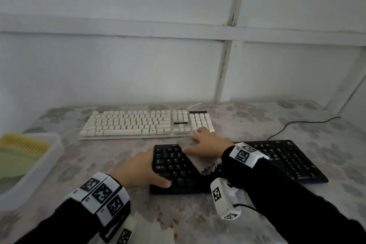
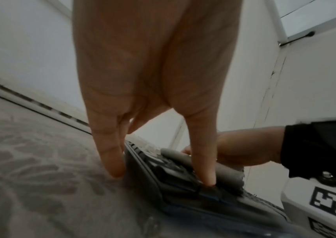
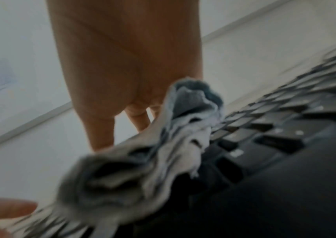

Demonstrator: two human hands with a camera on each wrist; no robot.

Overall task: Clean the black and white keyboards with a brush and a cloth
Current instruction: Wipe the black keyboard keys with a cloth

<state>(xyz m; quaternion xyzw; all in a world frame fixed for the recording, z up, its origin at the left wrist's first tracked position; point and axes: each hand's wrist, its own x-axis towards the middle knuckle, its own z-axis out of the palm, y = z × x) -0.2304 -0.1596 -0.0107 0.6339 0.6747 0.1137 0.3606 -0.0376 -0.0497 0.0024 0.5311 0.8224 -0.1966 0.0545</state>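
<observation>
the right hand (image 1: 206, 142) presses a grey cloth (image 1: 195, 157) flat on the black keyboard (image 1: 277, 162), fingers spread and fairly straight. the left hand (image 1: 138, 168) steadies its left end, thumb on the keys, other fingers straight beside the edge. i judge the wiping of this keyboard is under way; the white keyboard (image 1: 138, 123) behind lies untouched now. a yellow brush (image 1: 25, 143) sits in the tray (image 1: 49, 162). whether any brushing is done, i cannot tell; the right wrist view is blurred.

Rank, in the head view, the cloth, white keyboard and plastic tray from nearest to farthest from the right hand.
1. Cloth: under the right hand, on the black keyboard.
2. White keyboard: just behind the fingertips.
3. Plastic tray: far left edge of the table.
</observation>
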